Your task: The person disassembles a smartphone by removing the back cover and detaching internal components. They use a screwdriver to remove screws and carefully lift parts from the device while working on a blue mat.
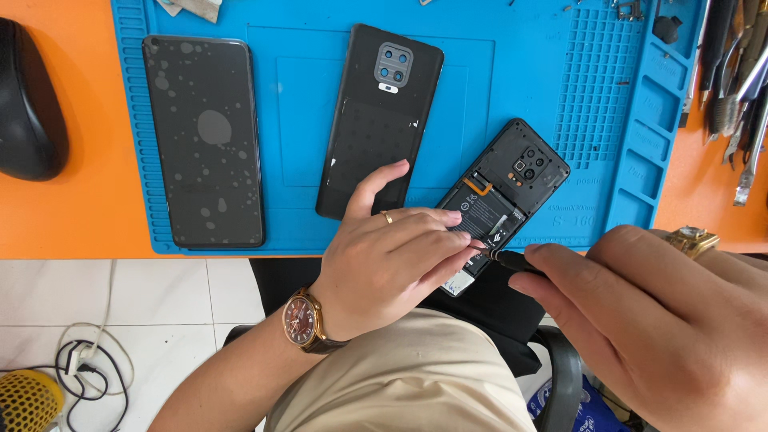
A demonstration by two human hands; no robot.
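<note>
Head view: my left hand (392, 260) pins the opened phone (500, 196) at the blue mat's (520, 72) near edge; my right hand (648, 312) has its grip pinched on a black tool (512, 260) at the phone's battery (480, 220).

The single head-worn camera is looking steeply down from above the person's own lap, facing forward across the near edge of the orange tabletop (72, 216) toward the blue ridged silicone work mat (528, 72). It is sitting close, so both hands are filling the lower frame, and white floor tiles (160, 296) are showing beneath the tabletop edge.
</note>
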